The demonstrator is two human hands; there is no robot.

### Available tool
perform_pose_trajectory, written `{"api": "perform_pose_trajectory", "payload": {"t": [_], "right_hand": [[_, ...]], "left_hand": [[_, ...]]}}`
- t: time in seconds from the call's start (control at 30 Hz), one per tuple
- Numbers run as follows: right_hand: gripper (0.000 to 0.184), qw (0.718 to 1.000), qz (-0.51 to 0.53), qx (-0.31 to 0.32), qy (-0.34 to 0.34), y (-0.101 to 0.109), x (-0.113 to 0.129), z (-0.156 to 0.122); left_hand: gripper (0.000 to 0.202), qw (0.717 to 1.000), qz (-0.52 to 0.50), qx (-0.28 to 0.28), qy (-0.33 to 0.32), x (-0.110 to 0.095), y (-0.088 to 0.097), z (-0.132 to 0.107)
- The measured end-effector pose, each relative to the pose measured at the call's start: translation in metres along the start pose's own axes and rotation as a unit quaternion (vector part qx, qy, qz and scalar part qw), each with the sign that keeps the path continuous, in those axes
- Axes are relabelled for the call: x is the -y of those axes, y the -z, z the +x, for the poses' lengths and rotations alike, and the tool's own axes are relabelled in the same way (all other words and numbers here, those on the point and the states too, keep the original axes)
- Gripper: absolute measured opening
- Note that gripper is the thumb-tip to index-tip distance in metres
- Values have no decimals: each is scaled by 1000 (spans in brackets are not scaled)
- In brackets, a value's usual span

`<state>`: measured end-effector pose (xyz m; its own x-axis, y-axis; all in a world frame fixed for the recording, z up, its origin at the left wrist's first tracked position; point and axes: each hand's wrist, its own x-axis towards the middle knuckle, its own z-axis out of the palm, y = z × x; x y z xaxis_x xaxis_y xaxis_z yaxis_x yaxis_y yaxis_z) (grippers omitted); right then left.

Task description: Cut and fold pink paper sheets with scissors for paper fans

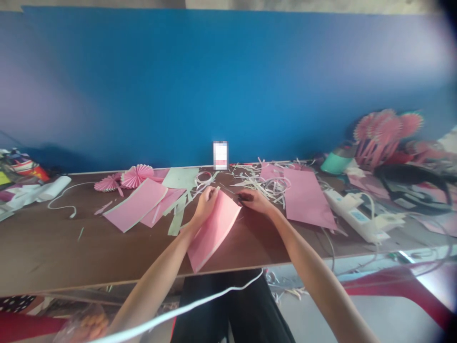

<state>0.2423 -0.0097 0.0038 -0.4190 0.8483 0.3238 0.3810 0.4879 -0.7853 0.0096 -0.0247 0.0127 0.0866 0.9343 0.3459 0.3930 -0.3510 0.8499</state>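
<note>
Along the left edge of the frame, a jumble of craft supplies (pixel 19 171) lies beside a white paper roll (pixel 53 187), and a thin white cord (pixel 60 204) trails across the brown tabletop (pixel 53 238). Farther right, toward the back of the table, sit two pleated pink paper fans (pixel 134 175). In front of them, a pink paper sheet (pixel 134 205) lies partly over a second pink sheet (pixel 164 205), near a pale green paper sheet (pixel 180 178) and loose green strips (pixel 177 216).

At centre, the left hand (pixel 206 206) and right hand (pixel 254 200) stand apart, one at each top corner of a bent pink paper sheet (pixel 213 233). Its lower end rests near the table's front edge. The left hand's fingers close over the upper edge, while the right hand pinches the far corner; something dark at its fingertips is too small to tell. Even pressure at both corners would likely keep the sheet from twisting, and keeping it off the nearby scraps should stop them catching underneath.

To the right lie tangled pale paper shreds (pixel 262 185) and a large pink sheet (pixel 307 197). Beyond them are a white power strip (pixel 352 214) and, at the upper right, a cluster of pink paper fans (pixel 383 131).
</note>
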Motion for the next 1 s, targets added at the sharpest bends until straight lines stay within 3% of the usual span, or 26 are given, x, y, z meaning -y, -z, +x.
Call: {"api": "perform_pose_trajectory", "payload": {"t": [0.23,0.57,1.0], "right_hand": [[36,999,34,18,11,-4,-1,-1],[37,998,50,28,-12,-9,-10,-2],[35,998,36,35,-23,-8,-4,-3]], "left_hand": [[34,1000,3,-30,0,-1,2,3],[26,1000,-9,-13,-5,1,-1,2],[21,1000,0,0,-20,5,-2,3]]}}
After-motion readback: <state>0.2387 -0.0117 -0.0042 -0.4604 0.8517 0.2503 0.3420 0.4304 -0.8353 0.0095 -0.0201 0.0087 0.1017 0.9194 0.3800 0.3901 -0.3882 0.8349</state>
